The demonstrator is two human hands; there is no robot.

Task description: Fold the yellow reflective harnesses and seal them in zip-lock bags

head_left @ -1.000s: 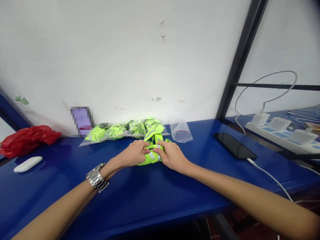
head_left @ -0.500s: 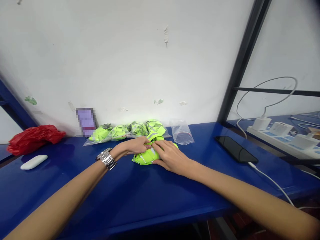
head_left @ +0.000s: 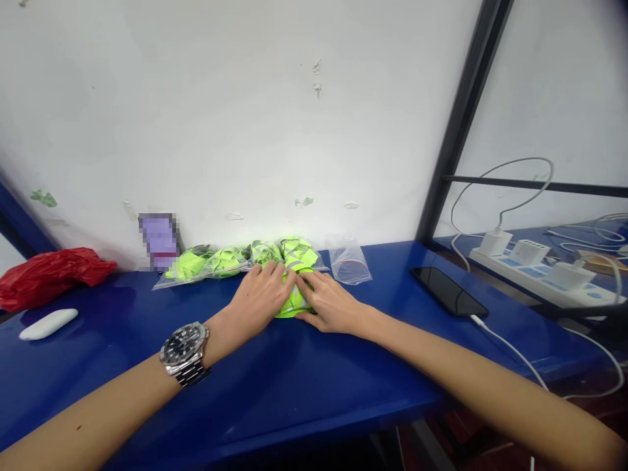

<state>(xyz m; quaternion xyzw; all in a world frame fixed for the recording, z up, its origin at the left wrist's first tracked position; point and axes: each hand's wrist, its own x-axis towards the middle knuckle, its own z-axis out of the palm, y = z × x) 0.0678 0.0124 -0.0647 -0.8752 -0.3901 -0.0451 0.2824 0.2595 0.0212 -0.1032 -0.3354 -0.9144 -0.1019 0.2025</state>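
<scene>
Between my hands a folded neon-yellow cloth with silver strips [head_left: 295, 302] rests on the blue table [head_left: 275, 405]. My left hand [head_left: 260, 293], back up and fingers curled, is closed on its left side. From the right, my right hand [head_left: 331, 302] grips the cloth with fingers on top and thumb low at its near edge. Behind it several neon-yellow bundles in clear bags [head_left: 227, 260] lie in a row along the wall. An open clear bag [head_left: 349, 263] lies right of that row.
A red plastic bag [head_left: 53, 276] and a white oval case [head_left: 49, 324] are at the left. A blurred purple-screened phone [head_left: 161, 241] leans on the wall. At the right lie a black phone [head_left: 447, 291] on a white cable and a power strip [head_left: 544, 271].
My left hand has turned back-up and spread over the cloth's left side, bringing the watch face into view. My right hand keeps its hold. The view has shifted slightly to the right.
</scene>
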